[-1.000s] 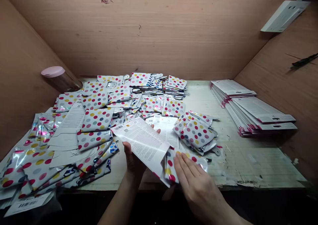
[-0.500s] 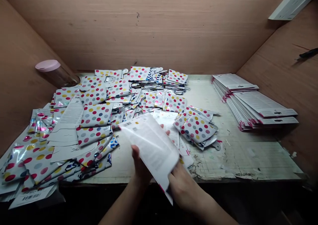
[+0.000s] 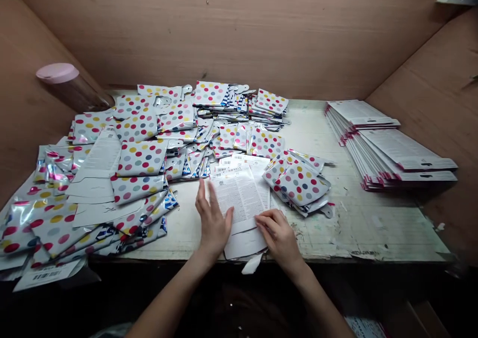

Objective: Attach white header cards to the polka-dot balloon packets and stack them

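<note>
Scuffed workbench (image 3: 358, 228), plywood walls (image 3: 224, 34) — left hand (image 3: 212, 223), right hand (image 3: 278, 236): grips open, flat on printed card (image 3: 239, 196).

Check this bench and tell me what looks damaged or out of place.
The bench top is worn and peeling near its front edge, right of the right hand. A white scrap hangs over that edge below the printed cards, looking stray.

Left hand (image 3: 212, 223) and right hand (image 3: 278, 236) flat on printed cards (image 3: 241, 198), bottom centre; polka-dot foil packets (image 3: 142, 159) heaped left; stacked cards (image 3: 388, 149) right; pink-lidded jar (image 3: 63, 79) upper left.
</note>
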Motion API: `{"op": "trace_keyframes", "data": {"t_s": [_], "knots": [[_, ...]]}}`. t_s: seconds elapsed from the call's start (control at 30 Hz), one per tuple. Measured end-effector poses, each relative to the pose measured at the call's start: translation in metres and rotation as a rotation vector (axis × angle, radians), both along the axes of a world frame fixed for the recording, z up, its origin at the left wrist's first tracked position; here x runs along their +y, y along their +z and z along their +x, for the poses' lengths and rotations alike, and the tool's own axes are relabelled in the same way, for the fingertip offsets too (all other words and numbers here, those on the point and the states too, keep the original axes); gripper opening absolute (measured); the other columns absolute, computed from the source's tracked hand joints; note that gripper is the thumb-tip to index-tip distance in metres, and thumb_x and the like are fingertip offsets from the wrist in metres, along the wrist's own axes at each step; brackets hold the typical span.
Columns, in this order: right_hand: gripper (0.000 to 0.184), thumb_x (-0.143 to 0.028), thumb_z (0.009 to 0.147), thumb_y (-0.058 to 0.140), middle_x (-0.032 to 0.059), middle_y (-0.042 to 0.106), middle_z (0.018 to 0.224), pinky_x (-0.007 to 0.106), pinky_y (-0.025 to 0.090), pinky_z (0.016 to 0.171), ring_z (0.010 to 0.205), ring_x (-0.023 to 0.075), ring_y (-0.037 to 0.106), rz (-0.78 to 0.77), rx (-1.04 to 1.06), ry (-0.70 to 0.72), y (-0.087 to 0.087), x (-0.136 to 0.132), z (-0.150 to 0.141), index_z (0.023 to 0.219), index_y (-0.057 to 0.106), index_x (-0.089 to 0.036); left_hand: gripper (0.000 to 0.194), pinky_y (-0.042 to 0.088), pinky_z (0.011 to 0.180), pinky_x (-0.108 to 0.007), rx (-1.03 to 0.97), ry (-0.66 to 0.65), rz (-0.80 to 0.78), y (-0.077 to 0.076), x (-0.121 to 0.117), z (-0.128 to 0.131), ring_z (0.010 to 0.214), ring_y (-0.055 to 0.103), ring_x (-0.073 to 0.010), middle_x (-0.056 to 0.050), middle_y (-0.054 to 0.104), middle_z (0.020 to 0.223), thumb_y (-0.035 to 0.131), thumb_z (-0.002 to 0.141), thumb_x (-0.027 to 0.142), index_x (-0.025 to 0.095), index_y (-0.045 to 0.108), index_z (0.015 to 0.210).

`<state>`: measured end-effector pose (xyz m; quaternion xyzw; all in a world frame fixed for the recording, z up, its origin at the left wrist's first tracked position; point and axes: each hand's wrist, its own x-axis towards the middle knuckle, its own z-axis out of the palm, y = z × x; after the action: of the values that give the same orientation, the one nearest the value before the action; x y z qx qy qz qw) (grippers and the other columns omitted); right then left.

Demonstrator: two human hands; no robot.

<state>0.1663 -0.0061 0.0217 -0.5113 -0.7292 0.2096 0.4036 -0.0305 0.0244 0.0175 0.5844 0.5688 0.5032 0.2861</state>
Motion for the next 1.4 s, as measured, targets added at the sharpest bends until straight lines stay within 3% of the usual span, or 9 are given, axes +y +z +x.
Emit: {"op": "trace_keyframes", "data": {"t_s": [0.07,0.13,0.27,0.73,1.0,1.1,1.27,1.33,1.4], "knots": [[0.013,-0.017,0.091,0.054,0.0074,0.057,0.091,0.038,0.052,0.079,0.088,0.0208,0.057,0.012,-0.027,-0.007,-0.019,0.008,-0.007,0.096,0.066,-0.019,0.043,0.014,0.116,-0.059,0.334,-0.155,0.115,-0.005,-0.016,-0.007,0.143,0.023,-0.0326,-0.007,0.047,0.144,0.062,0.085,0.022,0.029,0.058,0.127],[0.011,-0.017,0.09,0.055,0.0068,0.055,0.089,0.037,0.051,0.078,0.087,0.0203,0.055,0.021,-0.041,-0.023,-0.026,0.008,-0.011,0.092,0.066,-0.019,0.034,0.026,0.113,-0.058,0.522,-0.408,0.149,-0.009,-0.031,-0.019,0.134,0.04,-0.0323,-0.008,0.06,0.131,0.063,0.085,0.027,0.028,0.064,0.119],[0.015,-0.015,0.091,0.053,0.0058,0.055,0.085,0.038,0.048,0.077,0.082,0.0198,0.053,0.039,-0.072,-0.036,-0.02,-0.001,-0.012,0.085,0.065,-0.019,0.065,0.033,0.11,-0.059,0.64,-0.646,0.12,-0.016,-0.048,-0.038,0.137,0.037,-0.0361,-0.015,0.046,0.145,0.064,0.084,0.042,0.022,0.043,0.142],[0.013,-0.014,0.092,0.051,0.0047,0.053,0.084,0.037,0.046,0.077,0.082,0.0199,0.051,0.022,-0.099,-0.03,-0.023,-0.004,-0.012,0.086,0.061,-0.02,0.068,0.032,0.111,-0.058,0.595,-0.629,0.094,-0.022,-0.05,-0.037,0.139,0.035,-0.0365,-0.013,0.041,0.15,0.062,0.085,0.04,0.027,0.037,0.146],[0.019,-0.021,0.096,0.045,0.0056,0.055,0.081,0.038,0.036,0.075,0.078,0.0214,0.046,0.068,-0.409,-0.098,-0.032,-0.004,-0.02,0.081,0.056,-0.019,0.076,0.029,0.113,-0.056,0.616,-0.631,0.067,-0.02,-0.051,-0.035,0.139,0.034,-0.0343,-0.013,0.043,0.148,0.061,0.086,0.041,0.024,0.025,0.151],[0.019,-0.018,0.096,0.043,0.0052,0.055,0.081,0.038,0.035,0.078,0.078,0.0208,0.048,0.069,-0.453,0.035,-0.027,-0.03,-0.021,0.083,0.057,-0.018,0.083,0.03,0.113,-0.055,0.624,-0.626,0.067,-0.02,-0.051,-0.035,0.14,0.034,-0.034,-0.014,0.043,0.148,0.06,0.086,0.042,0.021,0.016,0.153],[0.015,-0.016,0.091,0.05,0.0025,0.06,0.082,0.03,0.046,0.075,0.076,0.0168,0.055,-0.159,-0.484,0.564,0.009,-0.067,0.011,0.079,0.058,-0.021,0.084,0.028,0.113,-0.058,0.577,-0.665,0.093,-0.024,-0.05,-0.038,0.139,0.034,-0.0367,-0.013,0.044,0.148,0.066,0.081,0.045,0.024,0.025,0.151],[0.009,-0.02,0.092,0.053,0.0034,0.062,0.088,0.026,0.05,0.072,0.081,0.0156,0.058,-0.244,-0.368,0.587,0.02,-0.057,0.027,0.088,0.061,-0.021,0.077,0.029,0.112,-0.059,0.522,-0.683,0.118,-0.027,-0.052,-0.041,0.138,0.036,-0.0367,-0.011,0.047,0.146,0.068,0.081,0.041,0.027,0.032,0.148],[0.019,-0.021,0.093,0.053,0.0086,0.063,0.105,0.032,0.052,0.083,0.101,0.0194,0.058,-0.159,-0.317,0.503,0.02,-0.04,0.036,0.11,0.061,-0.02,0.07,0.031,0.112,-0.059,0.459,-0.702,0.14,-0.03,-0.055,-0.043,0.136,0.038,-0.0358,-0.01,0.051,0.142,0.069,0.082,0.035,0.028,0.038,0.145]]}}
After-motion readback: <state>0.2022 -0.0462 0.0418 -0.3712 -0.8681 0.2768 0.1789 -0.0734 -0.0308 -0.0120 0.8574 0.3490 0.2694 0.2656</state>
